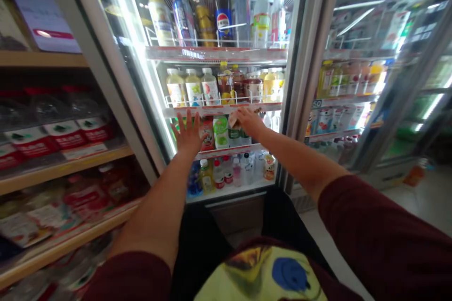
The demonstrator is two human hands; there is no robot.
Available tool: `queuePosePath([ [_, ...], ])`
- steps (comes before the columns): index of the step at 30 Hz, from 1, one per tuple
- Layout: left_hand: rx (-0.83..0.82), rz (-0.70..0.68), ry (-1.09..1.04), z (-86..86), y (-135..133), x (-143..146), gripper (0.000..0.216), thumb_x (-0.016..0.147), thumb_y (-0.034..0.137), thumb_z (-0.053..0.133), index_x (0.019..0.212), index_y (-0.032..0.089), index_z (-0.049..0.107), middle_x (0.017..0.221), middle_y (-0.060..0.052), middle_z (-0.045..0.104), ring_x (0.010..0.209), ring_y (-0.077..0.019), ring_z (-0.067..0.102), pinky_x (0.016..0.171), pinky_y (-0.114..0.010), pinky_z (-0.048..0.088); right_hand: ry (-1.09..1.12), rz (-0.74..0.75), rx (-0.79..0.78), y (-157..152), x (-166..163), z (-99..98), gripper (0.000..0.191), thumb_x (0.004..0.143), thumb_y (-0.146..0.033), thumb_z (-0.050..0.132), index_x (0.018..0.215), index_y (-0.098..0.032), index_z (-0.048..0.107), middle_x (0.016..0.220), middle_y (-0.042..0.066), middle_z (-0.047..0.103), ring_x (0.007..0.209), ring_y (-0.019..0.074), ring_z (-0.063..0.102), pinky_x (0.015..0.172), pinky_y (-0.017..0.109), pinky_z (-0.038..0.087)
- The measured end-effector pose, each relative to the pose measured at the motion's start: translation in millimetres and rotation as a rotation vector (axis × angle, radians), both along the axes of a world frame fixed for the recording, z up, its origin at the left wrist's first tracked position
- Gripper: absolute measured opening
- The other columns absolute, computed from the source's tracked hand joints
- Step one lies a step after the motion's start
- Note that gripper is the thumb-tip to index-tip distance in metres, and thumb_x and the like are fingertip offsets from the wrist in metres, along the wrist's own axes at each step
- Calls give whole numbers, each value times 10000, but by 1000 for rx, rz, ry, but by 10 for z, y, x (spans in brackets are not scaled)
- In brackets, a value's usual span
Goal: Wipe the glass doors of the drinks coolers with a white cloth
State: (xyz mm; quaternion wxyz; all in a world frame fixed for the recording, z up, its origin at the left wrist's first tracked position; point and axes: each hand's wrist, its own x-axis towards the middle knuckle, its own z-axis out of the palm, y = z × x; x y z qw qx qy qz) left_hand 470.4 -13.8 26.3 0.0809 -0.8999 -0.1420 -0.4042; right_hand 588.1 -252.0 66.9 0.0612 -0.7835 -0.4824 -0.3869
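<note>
My left hand (189, 136) is raised before the lower shelves of a lit drinks fridge. Its fingers are spread, with nothing in them, just below the price rail (212, 110) of the third shelf up. Under my right hand (251, 122), whose fingers are bent, is a small pale crumpled cloth (233, 119) close to the same rail. Whether it touches the rail I cannot tell. Behind the hands stand a green carton (221, 132) and a red carton (207, 134), partly covered. White-capped bottles (192, 87) line the shelf above.
A Pepsi bottle (223, 14) and cans (160, 19) fill the top shelf. Small bottles (228, 171) stand at the bottom. The metal door frame (300, 56) borders a second fridge on the right. A wooden shelf (70, 164) with packaged goods runs along the left.
</note>
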Motion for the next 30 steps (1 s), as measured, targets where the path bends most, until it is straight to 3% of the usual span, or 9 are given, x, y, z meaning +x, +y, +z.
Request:
queuePosePath([
  [3, 5, -3, 17, -1, 25, -7, 909, 901, 495, 620, 1592, 223, 96, 1654, -98, -71, 1492, -338, -198, 1194, -637, -44, -16, 59, -157, 69, -79, -188, 332, 883, -70, 543, 1155, -225, 650, 1206, 77, 644, 1050, 231, 604, 975, 384, 502],
  [6, -1, -6, 17, -4, 45, -9, 903, 907, 502, 605, 1592, 225, 85, 1655, -92, -56, 1493, -327, -203, 1195, -633, -51, -36, 78, -181, 145, -50, -11, 306, 903, -82, 513, 1120, -236, 665, 1166, 72, 660, 1047, 231, 609, 960, 383, 509],
  [9, -29, -18, 14, 5, 31, -21, 883, 915, 491, 596, 1591, 217, 97, 1659, -92, -42, 1495, -322, -204, 1201, -625, -41, -28, 67, 32, 230, -3, 279, 424, 924, -76, 433, 1328, -131, 552, 1326, 168, 571, 1202, 287, 531, 1048, 475, 451],
  [12, -48, -38, 18, 16, 8, -33, 871, 923, 492, 586, 1590, 198, 111, 1660, -107, -35, 1498, -334, -196, 1199, -633, -22, 9, 79, 187, 286, -30, 271, 494, 911, -55, 431, 1401, -84, 478, 1408, 216, 500, 1277, 311, 462, 1106, 526, 388],
  [16, -19, -15, 14, 2, 17, -23, 872, 923, 505, 578, 1591, 203, 106, 1659, -105, -34, 1498, -338, -192, 1197, -642, -19, -18, 162, -144, 317, -125, 73, 399, 893, -42, 487, 1269, -117, 596, 1314, 179, 587, 1206, 282, 517, 1092, 488, 415],
  [18, -4, -5, 13, -10, 30, -15, 872, 924, 525, 566, 1592, 212, 101, 1660, -99, -29, 1494, -334, -201, 1199, -640, -22, -30, 171, -226, 354, -135, 174, 382, 900, -48, 480, 1251, -129, 608, 1300, 164, 599, 1172, 276, 541, 1061, 470, 449],
  [22, 3, -9, 10, -13, 33, -15, 872, 925, 545, 551, 1592, 214, 96, 1665, -89, -24, 1494, -340, -198, 1201, -630, -26, -59, 100, 108, 469, -112, 653, 501, 920, -28, 379, 1408, -91, 473, 1427, 186, 491, 1316, 292, 451, 1144, 478, 378],
  [24, 0, -4, 21, -10, 25, -21, 877, 924, 529, 559, 1592, 216, 85, 1662, -90, -38, 1501, -342, -178, 1202, -633, -14, -64, 59, 268, 515, -122, 757, 542, 917, -19, 374, 1452, -93, 418, 1464, 178, 448, 1384, 279, 388, 1190, 445, 327],
  [30, 29, 21, 24, -44, 41, -41, 870, 925, 536, 548, 1591, 233, 76, 1658, -82, -42, 1501, -327, -183, 1203, -638, 23, -106, 138, -122, 545, -209, 585, 422, 942, -62, 422, 1340, -101, 556, 1439, 175, 495, 1327, 296, 449, 1167, 481, 357],
])
